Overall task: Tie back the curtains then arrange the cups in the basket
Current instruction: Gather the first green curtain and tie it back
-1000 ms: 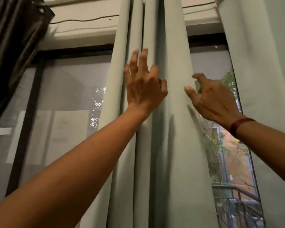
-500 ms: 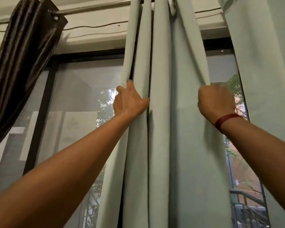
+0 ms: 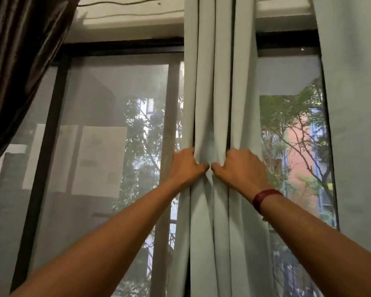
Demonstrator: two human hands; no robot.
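A pale green curtain hangs in narrow gathered folds down the middle of the window. My left hand grips its left edge and my right hand grips its right edge, at the same height. The knuckles of both hands nearly meet, and the folds are bunched tight between them. A dark red band circles my right wrist. No cups and no basket are in view.
A second pale green curtain hangs at the right edge. A dark brown curtain drapes across the top left corner. Behind the curtains stand a dark window frame with mesh screen, trees and buildings outside.
Both hands went from open on the curtain to gripping its edges, then slid downward and drew together, squeezing the folds into a narrow bundle.
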